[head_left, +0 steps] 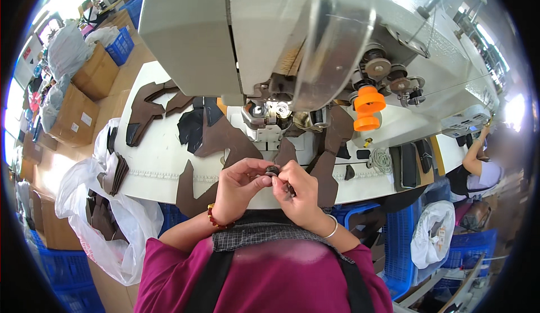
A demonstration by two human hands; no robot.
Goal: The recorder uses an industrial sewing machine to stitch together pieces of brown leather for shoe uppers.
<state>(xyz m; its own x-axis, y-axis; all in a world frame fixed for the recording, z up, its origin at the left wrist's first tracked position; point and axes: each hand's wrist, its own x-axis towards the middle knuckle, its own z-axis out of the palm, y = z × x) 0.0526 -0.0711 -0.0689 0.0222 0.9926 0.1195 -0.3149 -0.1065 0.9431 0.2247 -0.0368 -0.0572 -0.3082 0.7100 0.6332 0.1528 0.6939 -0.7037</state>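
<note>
Close in front of the sewing machine [185, 37], my two hands meet over the near edge of the white table [140, 181]. Thumb and fingers of my left hand [241, 185] pinch a small round bobbin [272, 170], dark with a metallic rim; its details are too small to make out. My right hand [301, 196] is closed against it from the other side, with a small dark bit showing between its curled fingers. Brown cut pieces [225, 138] lie beneath and beyond my hands, some with black patches. The machine's needle area [273, 113] stands just beyond.
Orange thread cones [368, 100] sit on the machine's right side. A coil of pale cord [381, 161] lies at the table's right. White plastic bags [126, 223], blue crates [399, 245] and cardboard boxes [73, 116] flank the table. Another person's arm [475, 155] shows far right.
</note>
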